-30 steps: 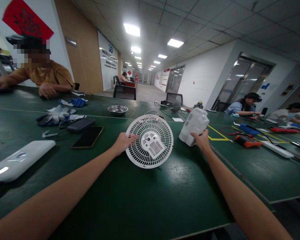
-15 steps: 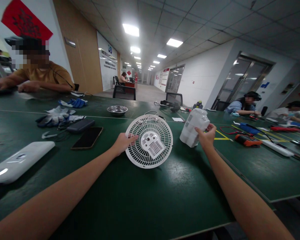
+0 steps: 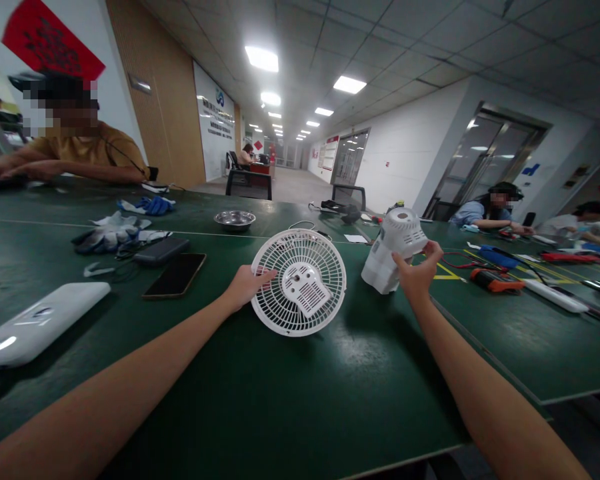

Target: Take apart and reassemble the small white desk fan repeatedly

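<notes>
A round fan cover (image 3: 304,283) (thin white plastic bars) is pinched by the left hand (image 3: 244,287), and a lumpy, slotted white shell (image 3: 387,252) by the right hand (image 3: 419,270).

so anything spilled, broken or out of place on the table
No spill or breakage stands out. The white fan grille tilts, but the left hand grips it; only the crumpled gloves at left look untidy.

white wall (image 3: 405,143), bright ceiling lights (image 3: 261,59)
</notes>
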A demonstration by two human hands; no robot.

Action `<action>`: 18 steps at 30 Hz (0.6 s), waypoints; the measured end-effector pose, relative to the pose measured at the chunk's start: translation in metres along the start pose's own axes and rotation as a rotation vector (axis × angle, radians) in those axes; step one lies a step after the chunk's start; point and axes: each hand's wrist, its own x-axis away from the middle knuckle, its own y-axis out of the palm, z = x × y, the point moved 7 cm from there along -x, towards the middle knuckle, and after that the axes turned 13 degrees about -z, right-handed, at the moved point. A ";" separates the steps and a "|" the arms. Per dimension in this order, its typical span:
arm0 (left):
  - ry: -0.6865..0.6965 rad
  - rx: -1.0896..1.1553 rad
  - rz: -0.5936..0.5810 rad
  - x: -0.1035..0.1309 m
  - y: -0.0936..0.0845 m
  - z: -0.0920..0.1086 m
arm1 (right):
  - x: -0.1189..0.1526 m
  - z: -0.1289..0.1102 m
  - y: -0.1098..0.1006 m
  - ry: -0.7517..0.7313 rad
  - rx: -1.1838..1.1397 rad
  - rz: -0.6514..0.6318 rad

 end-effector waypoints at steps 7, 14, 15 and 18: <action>-0.014 0.016 -0.031 0.002 0.002 0.001 | 0.021 -0.053 0.028 -0.088 -0.097 -0.190; -0.013 0.014 -0.003 -0.001 0.000 -0.001 | 0.059 -0.055 0.094 -0.018 -0.012 -0.701; -0.014 0.017 0.000 0.000 0.000 -0.001 | 0.062 -0.052 0.099 0.001 0.010 -0.735; -0.011 0.007 0.014 0.001 -0.001 0.001 | 0.069 -0.039 0.108 0.079 0.080 -0.794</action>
